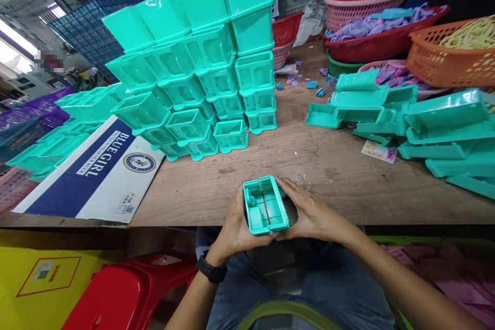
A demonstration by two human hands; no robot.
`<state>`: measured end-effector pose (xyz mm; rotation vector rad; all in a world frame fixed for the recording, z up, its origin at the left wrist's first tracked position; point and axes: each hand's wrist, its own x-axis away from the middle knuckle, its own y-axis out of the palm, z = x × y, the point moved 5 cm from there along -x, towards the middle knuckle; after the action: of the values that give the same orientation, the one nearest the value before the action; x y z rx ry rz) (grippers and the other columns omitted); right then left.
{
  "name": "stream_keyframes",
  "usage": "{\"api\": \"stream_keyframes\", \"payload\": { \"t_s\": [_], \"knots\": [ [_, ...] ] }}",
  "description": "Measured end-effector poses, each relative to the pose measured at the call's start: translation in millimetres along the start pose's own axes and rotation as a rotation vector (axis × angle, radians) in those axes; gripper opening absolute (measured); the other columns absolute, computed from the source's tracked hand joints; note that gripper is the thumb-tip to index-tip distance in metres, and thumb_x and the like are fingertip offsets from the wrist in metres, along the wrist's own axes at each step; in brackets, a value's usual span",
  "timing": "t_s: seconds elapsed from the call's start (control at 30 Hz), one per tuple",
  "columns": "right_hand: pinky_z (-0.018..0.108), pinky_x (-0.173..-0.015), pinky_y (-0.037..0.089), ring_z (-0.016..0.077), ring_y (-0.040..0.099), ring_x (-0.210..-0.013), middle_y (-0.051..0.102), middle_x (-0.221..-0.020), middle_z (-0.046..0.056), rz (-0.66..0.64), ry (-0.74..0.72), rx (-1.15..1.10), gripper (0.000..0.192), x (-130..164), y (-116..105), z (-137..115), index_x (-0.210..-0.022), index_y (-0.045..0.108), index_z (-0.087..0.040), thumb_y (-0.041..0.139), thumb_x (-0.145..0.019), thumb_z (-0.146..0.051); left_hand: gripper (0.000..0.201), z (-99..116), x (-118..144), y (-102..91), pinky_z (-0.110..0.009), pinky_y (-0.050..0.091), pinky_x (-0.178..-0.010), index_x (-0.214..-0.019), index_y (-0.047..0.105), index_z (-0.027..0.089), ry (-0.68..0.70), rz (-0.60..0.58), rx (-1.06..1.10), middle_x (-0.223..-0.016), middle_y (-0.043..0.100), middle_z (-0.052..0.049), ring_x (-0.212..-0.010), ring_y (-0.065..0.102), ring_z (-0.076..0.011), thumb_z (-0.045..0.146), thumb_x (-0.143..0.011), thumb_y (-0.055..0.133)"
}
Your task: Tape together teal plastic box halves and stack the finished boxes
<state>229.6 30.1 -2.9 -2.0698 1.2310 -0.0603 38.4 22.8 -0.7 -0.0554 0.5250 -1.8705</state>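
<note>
Hands: your left hand [235, 224] and right hand [309, 214] clamp 1 teal box [265, 206] between them.
Stack: teal boxes [201, 72] beyond your hands on the table [328, 165].

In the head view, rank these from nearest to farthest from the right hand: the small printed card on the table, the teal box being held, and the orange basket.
1. Teal box: in the grip of the right hand, with the left hand on its other side.
2. Printed card: on the table, up and to the right.
3. Orange basket: far right, at the back.
</note>
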Motion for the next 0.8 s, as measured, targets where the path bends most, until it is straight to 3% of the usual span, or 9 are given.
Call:
{"api": "stream_keyframes", "payload": {
  "t_s": [0.27, 0.8],
  "knots": [
    [0.058, -0.121, 0.044, 0.039, 0.041, -0.153, 0.039, -0.167, 0.023, -0.031, -0.039, 0.039, 0.142, 6, 4, 5, -0.169, 0.001, -0.029, 0.097, -0.066, -0.05, 0.1, 1, -2, -3.6, -0.062, 0.05, -0.112, -0.142, 0.04, 0.027, -0.038, 0.004, -0.005, -0.139, 0.061, -0.013, -0.126, 0.063, -0.0394, 0.04, -0.06, 0.096],
    [0.055, -0.12, 0.044, 0.0379, 0.044, -0.151, 0.045, -0.161, 0.023, -0.004, -0.104, 0.016, 0.14, -2, 4, -10, -0.168, -0.004, -0.027, 0.095, -0.07, -0.041, 0.108, 3, -3, -8.6, -0.066, 0.046, -0.117, -0.149, 0.038, 0.024, -0.08, -0.015, -0.024, -0.144, 0.061, -0.016, -0.134, 0.061, -0.0403, 0.05, -0.06, 0.094]
  ]
}}
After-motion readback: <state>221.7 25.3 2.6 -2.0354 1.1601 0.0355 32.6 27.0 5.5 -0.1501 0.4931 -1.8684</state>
